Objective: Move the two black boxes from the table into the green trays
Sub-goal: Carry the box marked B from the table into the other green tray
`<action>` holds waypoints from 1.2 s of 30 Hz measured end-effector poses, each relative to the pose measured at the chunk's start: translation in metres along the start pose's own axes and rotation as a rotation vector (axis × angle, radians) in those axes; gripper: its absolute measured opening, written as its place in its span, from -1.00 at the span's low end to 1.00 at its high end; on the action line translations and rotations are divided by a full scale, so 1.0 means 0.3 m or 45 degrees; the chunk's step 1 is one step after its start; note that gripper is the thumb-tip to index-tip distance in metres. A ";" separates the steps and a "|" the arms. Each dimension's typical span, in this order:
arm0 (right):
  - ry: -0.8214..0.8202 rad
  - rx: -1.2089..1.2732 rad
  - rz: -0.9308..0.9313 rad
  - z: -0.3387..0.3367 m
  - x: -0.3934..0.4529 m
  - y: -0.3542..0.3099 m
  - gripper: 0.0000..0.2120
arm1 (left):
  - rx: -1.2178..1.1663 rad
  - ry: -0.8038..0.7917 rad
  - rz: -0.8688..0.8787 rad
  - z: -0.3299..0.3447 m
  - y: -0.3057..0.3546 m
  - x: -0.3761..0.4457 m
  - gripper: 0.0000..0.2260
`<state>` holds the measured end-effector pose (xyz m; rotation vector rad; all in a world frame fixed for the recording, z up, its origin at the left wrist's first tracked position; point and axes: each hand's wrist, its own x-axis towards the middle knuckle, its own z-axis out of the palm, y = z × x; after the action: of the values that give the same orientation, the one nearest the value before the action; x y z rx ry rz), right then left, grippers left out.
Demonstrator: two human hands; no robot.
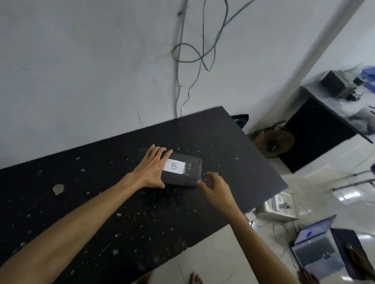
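A flat black box [189, 173] with a white label marked "B" lies on the black table [99, 208], right of its middle. My left hand [151, 166] grips the box's left end, fingers over the top and thumb along the near side. My right hand [215, 184] hovers at the box's near right corner with fingers spread, its fingertips touching or almost touching that corner. Only this one black box shows. No green tray is clearly in view; a dark green object [241, 118] peeks out behind the table's far right corner.
The table is speckled with white flecks and chipped spots. Its right edge drops to a tiled floor holding a laptop [318, 250], a white object [278, 204] and a fan [273, 141]. Cables [192, 54] hang on the wall behind. My bare feet [195, 281] stand below.
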<state>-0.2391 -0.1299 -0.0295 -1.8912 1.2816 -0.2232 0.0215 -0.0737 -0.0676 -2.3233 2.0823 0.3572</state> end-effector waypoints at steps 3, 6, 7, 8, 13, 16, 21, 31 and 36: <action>0.063 0.147 0.008 -0.092 0.055 -0.067 -0.07 | -0.093 0.235 -0.028 -0.122 0.072 -0.051 0.21; 0.065 0.368 -0.011 -0.202 0.099 -0.125 0.15 | -0.112 0.423 -0.056 -0.259 0.149 -0.097 0.18; 0.046 0.420 -0.024 -0.238 0.111 -0.142 0.16 | -0.092 0.482 -0.059 -0.300 0.176 -0.109 0.18; 0.020 0.471 -0.045 -0.270 0.120 -0.156 0.16 | -0.073 0.536 -0.061 -0.338 0.203 -0.120 0.17; -0.077 0.646 -0.284 -0.373 0.131 -0.227 -0.01 | 0.013 0.709 -0.087 -0.466 0.293 -0.158 0.20; -0.056 0.655 -0.385 -0.418 0.128 -0.270 -0.10 | 0.007 0.718 -0.138 -0.529 0.319 -0.181 0.23; 0.023 0.659 -0.517 -0.505 0.128 -0.355 -0.20 | -0.417 1.136 -0.413 -0.656 0.340 -0.237 -0.01; 0.090 0.765 -0.659 -0.594 0.132 -0.552 -0.33 | -1.166 1.257 -0.682 -0.826 0.376 -0.234 -0.09; 0.104 0.762 -0.667 -0.572 0.102 -0.571 -0.43 | -1.011 1.402 -0.667 -0.836 0.398 -0.248 -0.03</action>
<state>-0.2009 -0.2212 0.1941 -1.6510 0.6332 -0.8610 -0.0607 -0.0530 0.2071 -4.1000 1.4788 -0.2498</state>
